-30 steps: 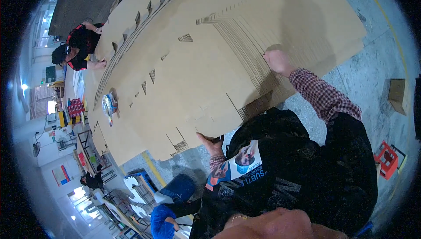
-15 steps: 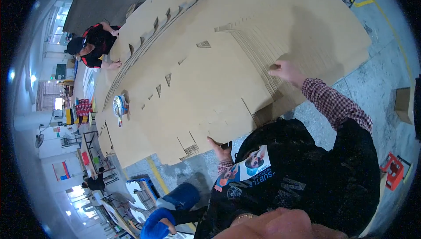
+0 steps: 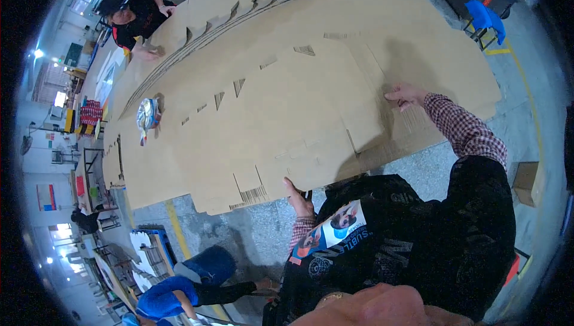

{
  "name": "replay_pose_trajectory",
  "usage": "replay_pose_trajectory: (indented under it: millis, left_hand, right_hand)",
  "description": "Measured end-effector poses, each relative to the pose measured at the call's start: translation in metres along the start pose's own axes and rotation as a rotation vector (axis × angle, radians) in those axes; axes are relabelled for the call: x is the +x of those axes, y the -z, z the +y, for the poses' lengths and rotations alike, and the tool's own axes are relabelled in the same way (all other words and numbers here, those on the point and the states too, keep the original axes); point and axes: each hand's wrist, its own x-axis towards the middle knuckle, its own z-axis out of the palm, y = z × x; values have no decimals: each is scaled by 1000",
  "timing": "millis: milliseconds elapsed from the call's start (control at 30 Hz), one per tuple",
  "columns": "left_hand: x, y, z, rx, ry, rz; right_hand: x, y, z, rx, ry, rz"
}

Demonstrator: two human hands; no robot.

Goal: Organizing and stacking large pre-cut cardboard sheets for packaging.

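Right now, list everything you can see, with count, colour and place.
Flat cardboard sheets: large overlapping stack, brown, across the middle.
Crumpled wrapper: one, silvery multicoloured, on the cardboard at left.
Co-worker: one, dark top, upper left at the cardboard's far edge.
Blue stool: one, upper right.
Small cardboard box: one, brown, floor at right.
Floor: grey with a yellow line.
Left hand: grip on the sheet's near edge.
Right hand: flat on the sheet.
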Motion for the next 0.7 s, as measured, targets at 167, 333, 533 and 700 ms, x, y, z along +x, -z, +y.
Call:
replay_pose_trajectory:
  millis: [167,333,533,700]
  left_hand:
    - [4,5,-3,-24,14,-47]
    - [3,4,-6,-43,-7,28]
    - [2,7,0,-63,9,45]
    - [1,4,7,-55,57,36]
  right_hand:
    - [-1,4,-10,99,-116,-67]
    - [-22,-17,-33,-245,23,170]
    - [-20,-23,-25,-285,142,297]
    - [-7,-18,-7,-112,150,269]
